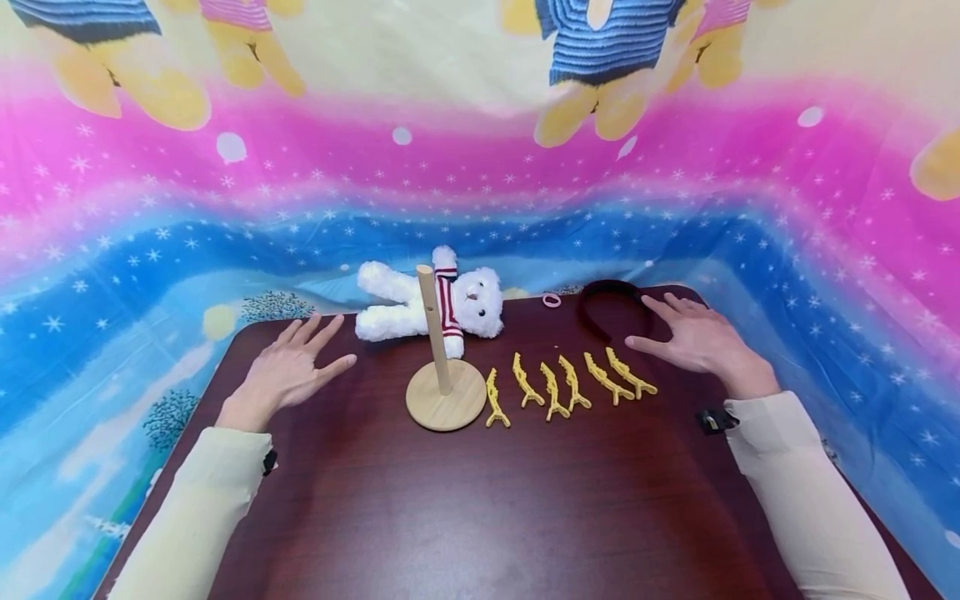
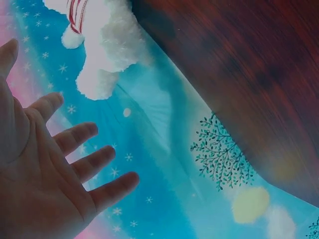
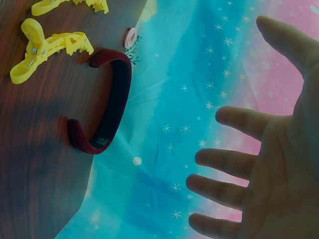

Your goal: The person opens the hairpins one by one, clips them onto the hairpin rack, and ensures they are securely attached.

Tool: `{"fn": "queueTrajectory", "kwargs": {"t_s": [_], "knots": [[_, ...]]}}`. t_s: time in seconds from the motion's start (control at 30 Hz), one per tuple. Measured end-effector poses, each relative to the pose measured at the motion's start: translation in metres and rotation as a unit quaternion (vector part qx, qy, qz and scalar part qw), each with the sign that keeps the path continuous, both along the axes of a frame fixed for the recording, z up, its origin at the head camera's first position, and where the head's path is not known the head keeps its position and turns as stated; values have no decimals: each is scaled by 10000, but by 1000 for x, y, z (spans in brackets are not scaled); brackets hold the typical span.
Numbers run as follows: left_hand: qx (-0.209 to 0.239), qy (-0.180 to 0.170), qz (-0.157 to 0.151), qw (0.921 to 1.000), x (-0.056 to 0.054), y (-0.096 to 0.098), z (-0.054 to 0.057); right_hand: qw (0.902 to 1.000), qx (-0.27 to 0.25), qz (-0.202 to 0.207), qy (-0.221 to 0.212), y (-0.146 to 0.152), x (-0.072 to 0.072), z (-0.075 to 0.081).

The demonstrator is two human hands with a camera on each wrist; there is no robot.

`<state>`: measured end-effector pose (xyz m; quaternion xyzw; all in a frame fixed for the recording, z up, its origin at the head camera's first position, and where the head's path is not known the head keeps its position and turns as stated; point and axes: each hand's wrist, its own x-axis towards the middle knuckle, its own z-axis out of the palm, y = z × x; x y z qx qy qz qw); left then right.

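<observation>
My left hand (image 1: 288, 367), fingers spread, holds nothing over the table's left side. To its right a white teddy bear (image 1: 477, 304) in a striped sweater lies on its back at the far edge. In front of the bear stands a wooden stand (image 1: 446, 400), a round base with an upright post. Several yellow clips (image 1: 555, 392) lie in a row right of the base. My right hand (image 1: 697, 337), also spread and holding nothing, is nearest a dark red headband (image 3: 119, 94). A small pink hair tie (image 1: 552, 300) lies left of the headband.
The dark wooden table (image 1: 480, 517) has rounded far corners. Behind it and along both sides hangs a printed cloth (image 1: 480, 183) with snowflakes and bears. The post rises well above the things around it.
</observation>
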<state>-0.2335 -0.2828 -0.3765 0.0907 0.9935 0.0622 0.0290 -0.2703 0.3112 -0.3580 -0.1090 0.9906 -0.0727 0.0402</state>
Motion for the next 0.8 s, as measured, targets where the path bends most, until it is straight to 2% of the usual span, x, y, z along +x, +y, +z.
{"fn": "queueTrajectory", "kwargs": {"t_s": [0.17, 0.43, 0.8], "knots": [[124, 29, -147, 9998, 1, 3, -3, 9999, -112, 57, 61, 1, 2, -2], [388, 57, -420, 9983, 0, 10, -11, 9994, -309, 141, -81, 4, 3, -7], [908, 178, -796, 9925, 1, 18, -22, 9970, -680, 378, 38, 11, 5, -18]]}}
